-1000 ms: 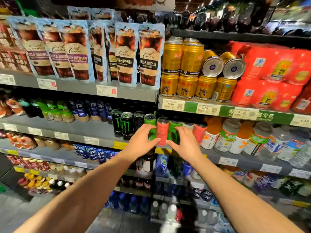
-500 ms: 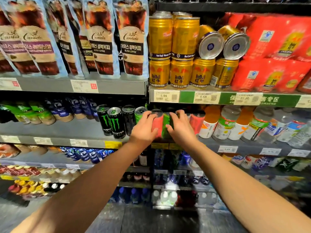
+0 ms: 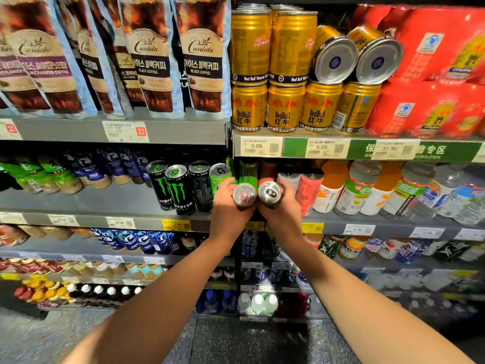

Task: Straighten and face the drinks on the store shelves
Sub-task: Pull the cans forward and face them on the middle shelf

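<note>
Head view looks at store shelves packed with drinks, with both bare arms reaching forward to the middle shelf (image 3: 105,203). Left hand (image 3: 227,206) has its grip curled round a can with a red tab (image 3: 244,195), tilted so its top faces the camera. Right hand (image 3: 282,208) has its grip curled round a second can with a silver top (image 3: 270,193), tilted the same way. These two cans sit side by side, touching or nearly so, just in front of the shelf edge.

Left of the hands stand black Monster cans (image 3: 178,190) upright with their green logos facing out, and a green can (image 3: 219,176) just beside the left hand. Right of the hands stands a coral-coloured can (image 3: 311,193), then orange-capped bottles (image 3: 329,187) and clear water bottles (image 3: 462,200).

On the shelf above, gold Red Bull cans (image 3: 283,109) are stacked in two tiers; two of the upper ones (image 3: 334,57) lie on their sides with their bases outward. Red multipacks (image 3: 430,74) sit to their right, and coffee pouches (image 3: 152,53) stand in a row to the left. Price tags (image 3: 258,146) line the shelf edges. Lower shelves hold more bottles, too blurred to identify.
</note>
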A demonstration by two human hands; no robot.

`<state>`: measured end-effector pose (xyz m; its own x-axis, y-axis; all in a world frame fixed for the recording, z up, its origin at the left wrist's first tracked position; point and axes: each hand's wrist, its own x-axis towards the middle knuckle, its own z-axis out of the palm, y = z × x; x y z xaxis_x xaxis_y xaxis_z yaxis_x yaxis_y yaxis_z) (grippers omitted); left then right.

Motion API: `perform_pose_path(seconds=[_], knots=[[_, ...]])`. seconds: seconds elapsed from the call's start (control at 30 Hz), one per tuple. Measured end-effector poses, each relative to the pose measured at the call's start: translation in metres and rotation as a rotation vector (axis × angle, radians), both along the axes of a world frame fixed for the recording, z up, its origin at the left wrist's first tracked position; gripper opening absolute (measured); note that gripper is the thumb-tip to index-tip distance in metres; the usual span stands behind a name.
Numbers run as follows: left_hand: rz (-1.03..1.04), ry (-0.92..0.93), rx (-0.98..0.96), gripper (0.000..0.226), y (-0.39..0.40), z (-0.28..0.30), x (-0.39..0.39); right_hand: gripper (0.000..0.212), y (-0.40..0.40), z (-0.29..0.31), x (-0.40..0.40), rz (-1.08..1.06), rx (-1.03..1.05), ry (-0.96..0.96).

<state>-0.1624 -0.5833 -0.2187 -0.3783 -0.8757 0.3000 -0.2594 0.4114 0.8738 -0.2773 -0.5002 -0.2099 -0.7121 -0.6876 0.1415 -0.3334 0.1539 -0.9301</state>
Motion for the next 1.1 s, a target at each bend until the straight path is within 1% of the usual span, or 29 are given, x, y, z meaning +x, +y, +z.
perform_pose_path(seconds=[0.03, 0.07, 0.13, 0.17, 0.3, 0.43, 0.57, 0.73, 0.8, 0.83, 0.9, 0.93, 1.1], knots=[[-0.004, -0.006, -0.016, 0.075, 0.000, 0.000, 0.000, 0.052, 0.001, -0.001, 0.000, 0.010, -0.007, 0.020], [-0.006, -0.024, -0.081, 0.069, -0.001, -0.001, -0.001, 0.046, 0.002, -0.002, 0.000, 0.016, -0.010, 0.035], [-0.001, -0.043, -0.229, 0.041, 0.002, -0.001, 0.000, 0.040, 0.002, -0.002, 0.000, 0.024, -0.010, 0.047], [-0.001, -0.030, -0.236, 0.037, 0.004, -0.001, 0.001, 0.039, 0.002, -0.001, 0.001, 0.030, -0.011, 0.052], [-0.004, 0.056, -0.081, 0.042, 0.011, 0.002, 0.007, 0.039, 0.002, -0.002, 0.004, 0.024, -0.007, 0.028], [0.110, 0.207, 0.130, 0.049, 0.008, 0.010, 0.020, 0.046, 0.003, -0.002, 0.001, -0.015, -0.045, -0.042], [0.193, 0.354, 0.248, 0.046, 0.005, 0.023, 0.039, 0.052, -0.005, 0.011, 0.000, -0.009, -0.049, 0.035], [0.251, 0.412, 0.370, 0.043, 0.009, 0.021, 0.061, 0.053, -0.031, 0.020, 0.005, 0.028, 0.028, 0.125], [0.271, 0.440, 0.404, 0.045, 0.011, 0.019, 0.068, 0.056, -0.041, 0.022, 0.005, 0.035, 0.094, 0.154], [0.271, 0.451, 0.407, 0.046, 0.010, 0.018, 0.071, 0.061, -0.045, 0.023, 0.005, 0.039, 0.132, 0.167], [0.256, 0.459, 0.404, 0.046, 0.010, 0.017, 0.076, 0.081, -0.053, 0.025, 0.006, 0.044, 0.194, 0.181], [0.246, 0.466, 0.408, 0.046, 0.010, 0.017, 0.078, 0.088, -0.057, 0.026, 0.005, 0.047, 0.222, 0.186], [0.190, 0.463, 0.379, 0.045, 0.013, 0.018, 0.082, 0.090, -0.068, 0.032, 0.006, 0.051, 0.312, 0.203]])
